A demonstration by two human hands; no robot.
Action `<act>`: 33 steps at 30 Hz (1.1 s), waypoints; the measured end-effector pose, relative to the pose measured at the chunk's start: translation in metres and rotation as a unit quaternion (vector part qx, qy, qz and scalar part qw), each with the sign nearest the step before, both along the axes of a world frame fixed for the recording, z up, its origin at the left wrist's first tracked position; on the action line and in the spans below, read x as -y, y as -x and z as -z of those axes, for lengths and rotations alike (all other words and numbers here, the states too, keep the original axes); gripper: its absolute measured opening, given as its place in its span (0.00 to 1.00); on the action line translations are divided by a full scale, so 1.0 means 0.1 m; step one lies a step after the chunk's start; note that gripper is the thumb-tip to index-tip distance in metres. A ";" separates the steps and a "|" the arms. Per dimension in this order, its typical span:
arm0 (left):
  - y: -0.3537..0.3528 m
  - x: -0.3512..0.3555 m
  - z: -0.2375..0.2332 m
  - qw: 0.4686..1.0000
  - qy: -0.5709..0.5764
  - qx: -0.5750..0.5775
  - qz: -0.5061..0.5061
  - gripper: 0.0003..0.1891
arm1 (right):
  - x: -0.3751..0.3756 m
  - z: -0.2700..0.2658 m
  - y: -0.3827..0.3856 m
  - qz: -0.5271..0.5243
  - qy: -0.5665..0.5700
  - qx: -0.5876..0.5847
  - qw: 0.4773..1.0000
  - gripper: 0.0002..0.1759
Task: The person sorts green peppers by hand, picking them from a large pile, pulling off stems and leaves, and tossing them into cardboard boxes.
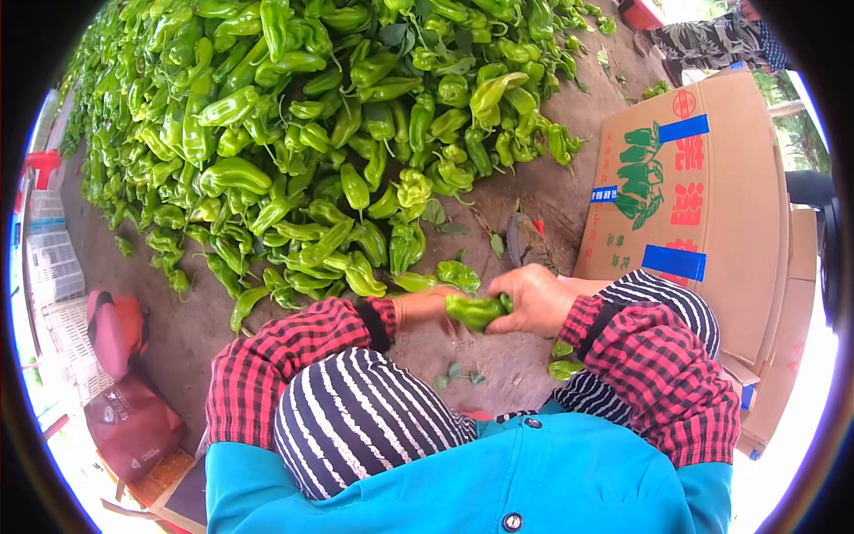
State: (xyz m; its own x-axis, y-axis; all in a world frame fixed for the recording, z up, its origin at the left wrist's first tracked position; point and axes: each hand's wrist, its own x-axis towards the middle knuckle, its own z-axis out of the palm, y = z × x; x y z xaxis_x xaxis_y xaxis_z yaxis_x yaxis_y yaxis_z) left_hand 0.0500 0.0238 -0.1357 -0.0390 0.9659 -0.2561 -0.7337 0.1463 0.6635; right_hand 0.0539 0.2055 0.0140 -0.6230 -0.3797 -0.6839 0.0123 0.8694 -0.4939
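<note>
My right hand grips a green pepper between thumb and fingers, in front of my knees. At the pepper's left end is my left hand, smeared by motion, its fingers partly hidden. Just beyond both hands lies the near edge of a large heap of green peppers. One loose pepper rests on the ground right above the held one. Below my right wrist are a couple more small peppers.
To the right stands a printed cardboard box with blue tape. White plastic crates, a pink-and-red item and a maroon bag line the left. Another person's patterned trouser leg shows at the upper right.
</note>
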 end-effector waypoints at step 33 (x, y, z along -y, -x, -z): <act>0.32 0.45 -0.39 0.830 -0.119 0.323 -0.439 0.18 | 0.02 -0.14 0.10 0.432 0.252 0.158 0.851 0.26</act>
State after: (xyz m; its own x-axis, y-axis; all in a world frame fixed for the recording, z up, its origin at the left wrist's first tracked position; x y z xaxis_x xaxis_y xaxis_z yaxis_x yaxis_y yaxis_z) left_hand 0.0182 -0.0208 -0.0968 -0.6825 0.6647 -0.3040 -0.7028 -0.7110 0.0230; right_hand 0.0440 0.2032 0.0278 -0.6336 -0.1674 -0.7554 0.7417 0.1464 -0.6546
